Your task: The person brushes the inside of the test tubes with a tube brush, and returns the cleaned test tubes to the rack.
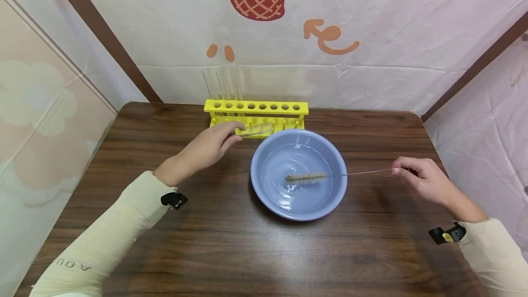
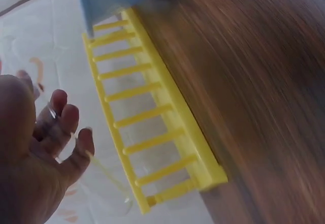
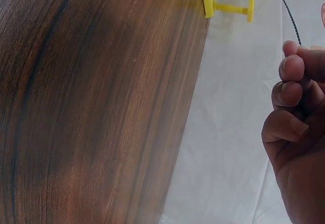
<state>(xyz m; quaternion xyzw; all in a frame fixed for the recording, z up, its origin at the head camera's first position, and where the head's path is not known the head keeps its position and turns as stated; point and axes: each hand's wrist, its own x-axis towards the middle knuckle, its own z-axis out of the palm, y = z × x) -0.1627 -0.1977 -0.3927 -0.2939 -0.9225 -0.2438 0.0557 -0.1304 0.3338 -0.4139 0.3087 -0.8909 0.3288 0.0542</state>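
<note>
My left hand [image 1: 212,145] holds a clear test tube [image 1: 259,129], tilted nearly flat, in front of the yellow test tube rack [image 1: 278,105]. In the left wrist view the fingers [image 2: 76,153] curl around the glass. On the right, my right hand [image 1: 425,178] pinches the thin wire handle of a test tube brush [image 1: 306,178]. The brush's bristled end lies over the water in a blue basin [image 1: 300,217]; whether it touches the water I cannot tell. Only the twisted wire [image 3: 292,18] shows in the right wrist view. Several tubes' worth of rack holes are bare.
Three clear test tubes [image 1: 224,84] stand in the left end of the rack. Behind the dark wooden table [image 1: 288,260] hangs a white printed cloth [image 1: 392,45]. The basin's far rim stands close to the rack's front.
</note>
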